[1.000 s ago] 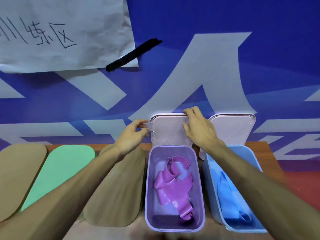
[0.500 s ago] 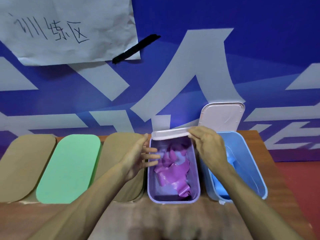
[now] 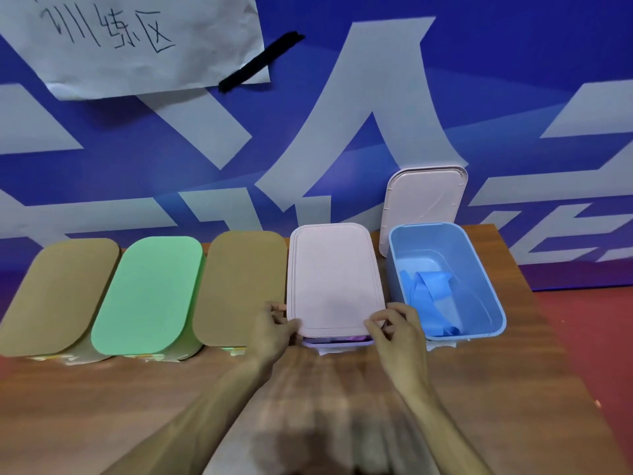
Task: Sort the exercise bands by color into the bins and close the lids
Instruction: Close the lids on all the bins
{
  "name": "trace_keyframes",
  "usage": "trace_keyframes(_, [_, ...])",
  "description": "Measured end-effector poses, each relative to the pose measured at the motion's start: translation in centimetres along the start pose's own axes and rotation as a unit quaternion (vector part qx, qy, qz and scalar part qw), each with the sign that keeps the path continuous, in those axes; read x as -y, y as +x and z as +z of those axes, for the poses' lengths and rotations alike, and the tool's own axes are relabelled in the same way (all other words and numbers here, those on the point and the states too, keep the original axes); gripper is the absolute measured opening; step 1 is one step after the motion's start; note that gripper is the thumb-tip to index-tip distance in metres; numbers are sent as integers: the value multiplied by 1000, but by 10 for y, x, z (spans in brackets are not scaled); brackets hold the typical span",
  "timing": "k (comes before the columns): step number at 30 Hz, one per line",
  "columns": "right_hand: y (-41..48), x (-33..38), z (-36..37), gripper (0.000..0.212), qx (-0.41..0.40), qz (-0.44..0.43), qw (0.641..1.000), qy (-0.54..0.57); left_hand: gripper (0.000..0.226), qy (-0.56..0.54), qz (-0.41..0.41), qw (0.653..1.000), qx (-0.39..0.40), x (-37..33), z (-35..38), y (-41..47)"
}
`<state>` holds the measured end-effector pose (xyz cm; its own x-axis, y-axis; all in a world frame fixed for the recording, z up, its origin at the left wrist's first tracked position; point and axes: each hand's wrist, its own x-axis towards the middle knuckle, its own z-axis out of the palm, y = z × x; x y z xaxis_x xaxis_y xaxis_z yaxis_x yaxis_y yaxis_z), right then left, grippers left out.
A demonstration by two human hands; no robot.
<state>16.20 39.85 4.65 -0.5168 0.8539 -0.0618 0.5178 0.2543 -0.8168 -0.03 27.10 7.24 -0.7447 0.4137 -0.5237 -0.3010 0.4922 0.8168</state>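
A sheet of paper (image 3: pixel 137 42) is fixed to the blue wall (image 3: pixel 479 80) with a strip of black tape (image 3: pixel 261 62); three handwritten Chinese characters, 训练区, can be read on it. Large pale shapes are printed across the wall, but no whole word can be made out from them.

Five bins are lined up on the wooden table (image 3: pixel 102 406) against the wall. From the left, a tan lid (image 3: pixel 58 296), a green lid (image 3: pixel 150 293) and a second tan lid (image 3: pixel 243 286) are seen lying flat on their bins. The pink lid (image 3: pixel 334 279) is laid down over the purple bin (image 3: pixel 337 342), of which only a thin front rim is visible, with a sliver of purple showing under the lid's near edge. The near corners of this lid are gripped by both hands: the left hand (image 3: pixel 274 332) is curled on the left corner and the right hand (image 3: pixel 397 332) is pinched on the right corner.

Just beside it, the blue bin (image 3: pixel 486 296) is left open, its white lid (image 3: pixel 424 204) propped upright against the wall. A blue band (image 3: pixel 431 299) is seen lying crumpled inside.
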Motion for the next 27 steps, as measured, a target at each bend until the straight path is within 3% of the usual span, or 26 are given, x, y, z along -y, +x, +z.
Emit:
trace_keyframes(3, [-1,-5,3,36,6,49,999,3,23,67,19,997,-17,12,4,1])
trace_keyframes(6, [2,-6,3,50,31,81,996,0,22,140,61,987,-44,16,10,0])
trace_keyframes(12, [5,-6,1,48,39,103,993,-35,24,243,123,960,-65,25,17,-2])
trace_keyframes(19, [8,-1,-2,46,50,113,992,-24,24,262,124,955,-57,21,13,-1])
trace_keyframes(24, [9,3,-4,46,56,109,992,-40,4,274,139,950,-59,24,15,-4])
trace_keyframes(27, [10,5,-7,48,64,118,990,-34,13,286,125,948,-64,26,16,-5])
